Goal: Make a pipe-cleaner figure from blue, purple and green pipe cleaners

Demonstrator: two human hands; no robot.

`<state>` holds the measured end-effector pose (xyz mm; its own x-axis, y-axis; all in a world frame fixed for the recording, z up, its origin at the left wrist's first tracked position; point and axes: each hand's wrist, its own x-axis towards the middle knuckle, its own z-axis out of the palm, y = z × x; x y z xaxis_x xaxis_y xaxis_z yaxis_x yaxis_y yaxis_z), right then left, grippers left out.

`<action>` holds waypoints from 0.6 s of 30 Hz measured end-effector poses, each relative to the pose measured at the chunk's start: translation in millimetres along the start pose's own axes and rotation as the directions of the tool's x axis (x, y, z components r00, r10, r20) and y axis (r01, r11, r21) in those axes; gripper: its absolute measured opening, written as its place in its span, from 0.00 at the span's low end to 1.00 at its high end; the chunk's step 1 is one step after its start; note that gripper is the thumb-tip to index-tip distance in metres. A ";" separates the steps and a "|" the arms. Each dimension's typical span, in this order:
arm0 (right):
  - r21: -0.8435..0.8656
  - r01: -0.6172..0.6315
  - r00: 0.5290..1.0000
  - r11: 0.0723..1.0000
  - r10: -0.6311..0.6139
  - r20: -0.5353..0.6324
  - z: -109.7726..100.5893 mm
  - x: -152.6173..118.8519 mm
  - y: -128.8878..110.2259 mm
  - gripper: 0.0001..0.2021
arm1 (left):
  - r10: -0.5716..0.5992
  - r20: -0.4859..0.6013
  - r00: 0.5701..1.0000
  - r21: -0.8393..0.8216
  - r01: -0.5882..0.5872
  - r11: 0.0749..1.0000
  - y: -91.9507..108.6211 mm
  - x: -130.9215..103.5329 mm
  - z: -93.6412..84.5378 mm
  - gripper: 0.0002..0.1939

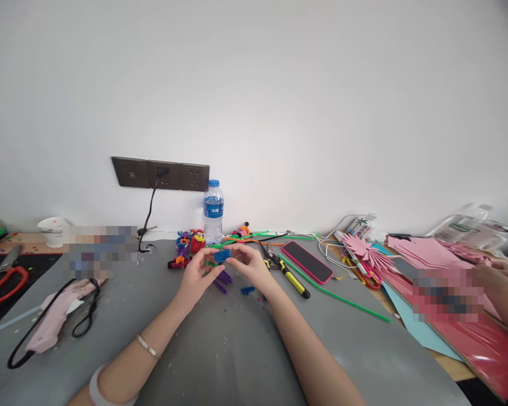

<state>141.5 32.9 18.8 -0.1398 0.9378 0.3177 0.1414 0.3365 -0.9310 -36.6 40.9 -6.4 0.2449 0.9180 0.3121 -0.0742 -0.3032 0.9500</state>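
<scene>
Between my two hands is a small blue fuzzy piece (222, 256), which looks like bent pipe cleaner. My left hand (201, 272) pinches it from the left, and the fingers of my right hand (249, 263) close on it from the right. Below them a purple pipe cleaner piece (222, 278) shows partly behind my fingers. Another small blue piece (248, 290) lies on the grey mat (220, 349) below my right hand. Just behind my hands stand small colourful pipe cleaner figures (183, 248).
A water bottle (213, 214) stands by the wall. Right of my hands lie yellow-black pliers (294, 281), a phone (307, 262) and a green pipe cleaner (342, 299). A pink glue gun (53, 321) with a black cord is at left. Another person's hand (497, 287) is over pink paper at right.
</scene>
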 end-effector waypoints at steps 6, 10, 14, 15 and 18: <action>-0.087 0.040 0.999 0.995 -0.041 -0.006 1.3 -0.8 -3.5 0.13 | 0.022 -0.070 0.997 0.085 -0.016 0.996 1.3 0.6 -1.1 0.13; -0.075 0.082 0.996 0.994 -0.084 -0.023 1.7 -0.3 -3.7 0.16 | 0.036 -0.076 0.996 0.105 -0.028 0.994 2.1 0.7 -1.7 0.12; -0.117 0.105 0.994 0.988 -0.109 -0.029 1.2 -0.4 -4.1 0.13 | 0.033 -0.084 0.996 0.144 -0.021 0.989 2.0 0.6 -2.7 0.12; -0.129 0.106 0.994 0.986 -0.110 -0.025 0.7 -0.6 -5.0 0.13 | 0.033 -0.085 0.996 0.156 -0.020 0.988 2.0 0.6 -2.9 0.12; -0.149 0.102 0.995 0.984 -0.103 0.000 -1.9 -1.9 -10.1 0.12 | 0.030 -0.085 0.996 0.177 -0.015 0.984 2.5 0.5 -3.5 0.11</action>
<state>142.2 27.8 27.9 -0.1540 0.8981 0.4120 0.2711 0.4394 -0.8564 -40.1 41.5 -3.8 0.1596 0.9267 0.3402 0.0948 -0.3574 0.9291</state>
